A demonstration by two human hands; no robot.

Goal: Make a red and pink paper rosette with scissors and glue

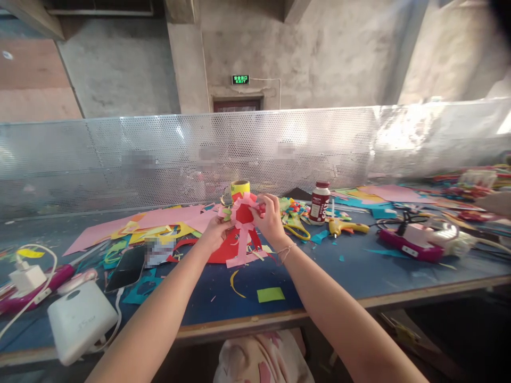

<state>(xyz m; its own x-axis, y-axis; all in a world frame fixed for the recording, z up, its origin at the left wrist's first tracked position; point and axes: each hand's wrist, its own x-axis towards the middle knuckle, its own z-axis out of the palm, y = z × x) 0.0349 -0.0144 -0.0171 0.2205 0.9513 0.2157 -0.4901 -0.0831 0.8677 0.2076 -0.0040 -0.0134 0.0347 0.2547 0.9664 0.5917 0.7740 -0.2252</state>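
Observation:
Both my hands hold a red and pink paper craft with hanging pink strips, raised a little above the blue table. My left hand grips its left side with closed fingers. My right hand pinches its upper right edge. A red paper sheet lies under the craft. A yellow tape roll stands just behind it.
Pink and yellow paper sheets lie at left, a phone and white chargers nearer. A brown glue bottle, yellow scissors, a yellow glue gun and a pink device lie at right. A perforated metal screen runs behind.

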